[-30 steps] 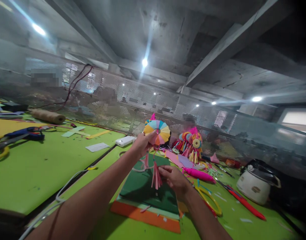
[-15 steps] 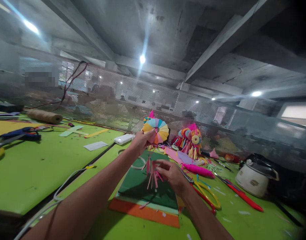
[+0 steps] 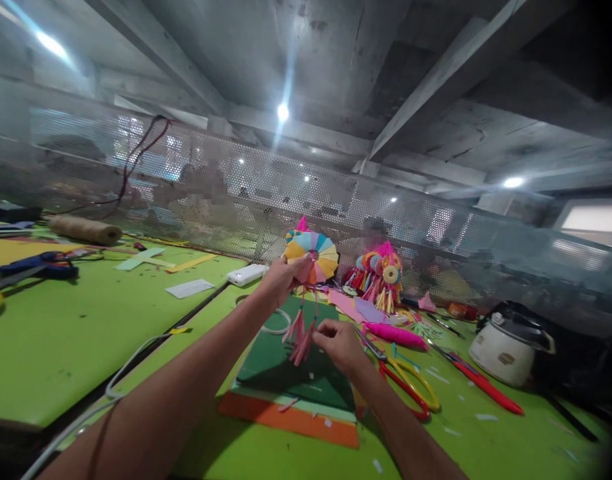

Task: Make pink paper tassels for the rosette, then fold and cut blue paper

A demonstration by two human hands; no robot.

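Raised in my left hand (image 3: 286, 275) is a round paper rosette (image 3: 317, 252) with blue, yellow, pink and orange segments. My thumb presses on its face, close to the centre hole. Two pink paper tassels (image 3: 302, 340) hang below it on thin strings. My right hand (image 3: 339, 343) is closed, with thumb and fingertips pinched at the edge of the right tassel. Under them lies a dark green sheet (image 3: 271, 373) on top of orange paper (image 3: 291, 423).
Scissors with red and yellow handles (image 3: 409, 383) lie right of my right hand, near a magenta roll (image 3: 396, 335) and a red-handled tool (image 3: 491, 387). A white pot (image 3: 503, 350) stands far right. Finished tasselled ornaments (image 3: 381, 273) hang by the mesh partition (image 3: 286, 200).
My right hand's fingers, spread among the tassel strands before, have drawn together at the right tassel's edge. The tassels now hang as two separate bunches. My left hand keeps the rosette nearly still.
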